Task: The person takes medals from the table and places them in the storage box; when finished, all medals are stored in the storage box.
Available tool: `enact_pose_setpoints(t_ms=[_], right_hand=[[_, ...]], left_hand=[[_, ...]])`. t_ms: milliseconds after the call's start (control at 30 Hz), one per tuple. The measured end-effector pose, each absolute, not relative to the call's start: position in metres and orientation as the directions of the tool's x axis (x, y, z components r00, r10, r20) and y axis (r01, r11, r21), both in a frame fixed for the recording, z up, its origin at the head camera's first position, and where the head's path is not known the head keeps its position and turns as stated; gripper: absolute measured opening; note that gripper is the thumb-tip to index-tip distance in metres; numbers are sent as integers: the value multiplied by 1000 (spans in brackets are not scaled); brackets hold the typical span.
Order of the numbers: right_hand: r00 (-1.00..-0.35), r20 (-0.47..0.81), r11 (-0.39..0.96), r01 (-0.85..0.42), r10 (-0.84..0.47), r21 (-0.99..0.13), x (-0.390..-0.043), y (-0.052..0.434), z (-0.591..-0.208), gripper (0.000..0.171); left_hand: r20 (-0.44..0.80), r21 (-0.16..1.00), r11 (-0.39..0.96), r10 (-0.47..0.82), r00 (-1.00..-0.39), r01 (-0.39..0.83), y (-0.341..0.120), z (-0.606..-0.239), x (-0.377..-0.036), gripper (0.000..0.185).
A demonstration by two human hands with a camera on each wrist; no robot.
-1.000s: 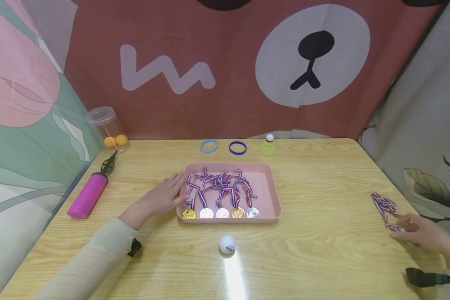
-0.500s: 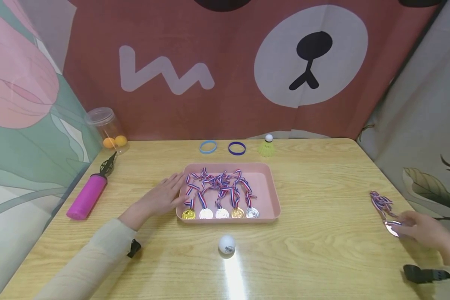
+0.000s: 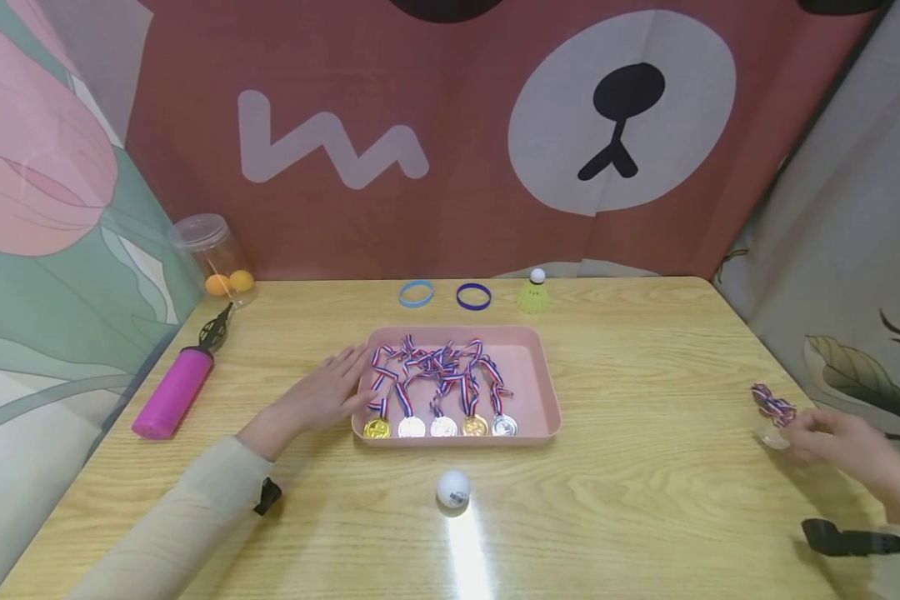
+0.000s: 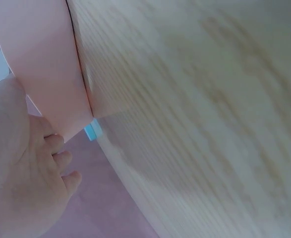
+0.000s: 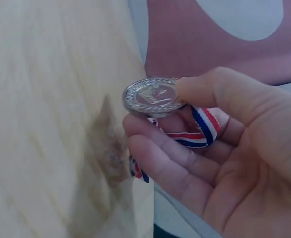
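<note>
the right hand point(image 5: 224, 148) pinches a round silver medal point(image 5: 152, 95) between thumb and curled fingers, its red, white and blue striped ribbon point(image 5: 200, 130) now gathered into the palm; a second ago that ribbon trailed flat across the light wooden table point(image 3: 645, 467). so the medal looks lifted off the surface, at the table's right edge, well apart from the pink plastic tray point(image 3: 536, 375). the left hand point(image 3: 318, 398) stays flat, fingers straight against the tray's left rim, steadying five medals lined inside.

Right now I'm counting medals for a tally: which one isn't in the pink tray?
The silver medal pinched in the right hand at the table's right edge, ribbon bunched in the fingers. The other five lie in the pink tray.
</note>
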State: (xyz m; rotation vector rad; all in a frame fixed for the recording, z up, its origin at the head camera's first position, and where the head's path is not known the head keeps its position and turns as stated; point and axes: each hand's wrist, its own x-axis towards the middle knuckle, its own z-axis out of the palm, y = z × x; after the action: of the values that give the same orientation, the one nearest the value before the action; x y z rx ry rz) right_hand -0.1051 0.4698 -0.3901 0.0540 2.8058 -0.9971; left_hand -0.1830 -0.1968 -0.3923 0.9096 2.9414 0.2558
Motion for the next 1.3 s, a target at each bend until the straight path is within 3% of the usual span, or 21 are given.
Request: enact_pose_setpoints(t_ms=[133,333,400,633,833,1033,1200,1300], right_hand=[[-995,-66,679,-4,-77,-734,-106,464,-387,10],[-989,-128,724,36,-72,-689,-112,453,-380,44],[-987,-147,726,51,-70,-686,-115,448,-377,48],[-984,-117,574,20,-131,-819,-124,435,-368,38],[-994,-63,564,3,-86,-826,-128,419,-359,38],[-992,-6,468,-55,-127,-882,-138,402,-354,16],[-984,7,509,-99,-181,-855,-143,387,-348,41],[-981,18,520,-119,-195,-846,-148,378,-344,43]], left_hand=[[0,171,813,565,-825,557,-197,-392,-183,68],[-3,169,813,566,-824,558,-197,-392,-183,68],[-6,172,814,564,-826,555,-197,-392,-183,68],[-2,172,815,562,-827,553,-197,-392,-183,68],[2,167,814,564,-826,556,-197,-392,-183,68],[-3,157,818,561,-828,554,-196,-392,-183,68],[-5,160,818,560,-829,552,-196,-391,-182,68],[-6,164,819,558,-830,550,-196,-391,-182,68]])
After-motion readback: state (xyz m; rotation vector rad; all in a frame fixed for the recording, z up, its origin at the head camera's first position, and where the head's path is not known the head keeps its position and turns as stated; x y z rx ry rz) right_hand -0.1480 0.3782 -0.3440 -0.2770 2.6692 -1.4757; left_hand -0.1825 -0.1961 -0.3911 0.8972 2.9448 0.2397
